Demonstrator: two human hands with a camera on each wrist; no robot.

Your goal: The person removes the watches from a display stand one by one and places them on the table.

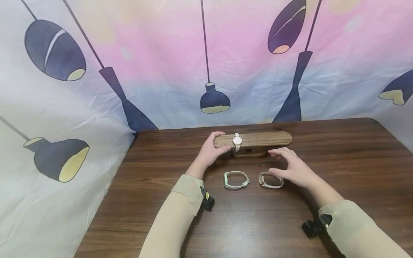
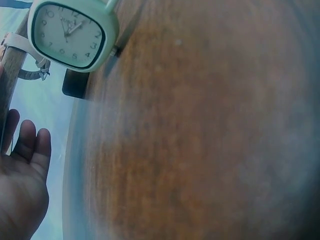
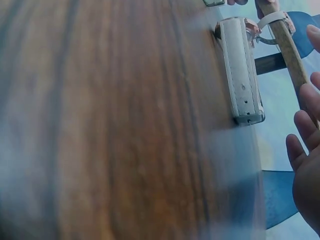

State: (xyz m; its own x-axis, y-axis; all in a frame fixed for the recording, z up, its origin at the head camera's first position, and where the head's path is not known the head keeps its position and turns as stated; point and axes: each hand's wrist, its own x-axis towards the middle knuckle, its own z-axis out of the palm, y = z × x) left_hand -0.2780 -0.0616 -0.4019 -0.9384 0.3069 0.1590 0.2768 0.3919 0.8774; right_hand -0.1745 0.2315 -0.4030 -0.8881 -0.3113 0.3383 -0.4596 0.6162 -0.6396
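Sleeves, beige, lower frame; bench (image 1: 338, 165), dark wood; wooden stand (image 1: 258, 139), centre, with white-strapped watch (image 1: 237, 141) looped over it; left hand (image 1: 211, 152), fingers curled round the stand's left end; right hand (image 1: 292, 168), fingers loosely spread above beige watch (image 1: 270, 180); mint watch (image 1: 236, 179) lying just left of it.

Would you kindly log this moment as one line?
left hand holds wooden stand end | white watch on stand | right hand open above beige watch | mint watch on table
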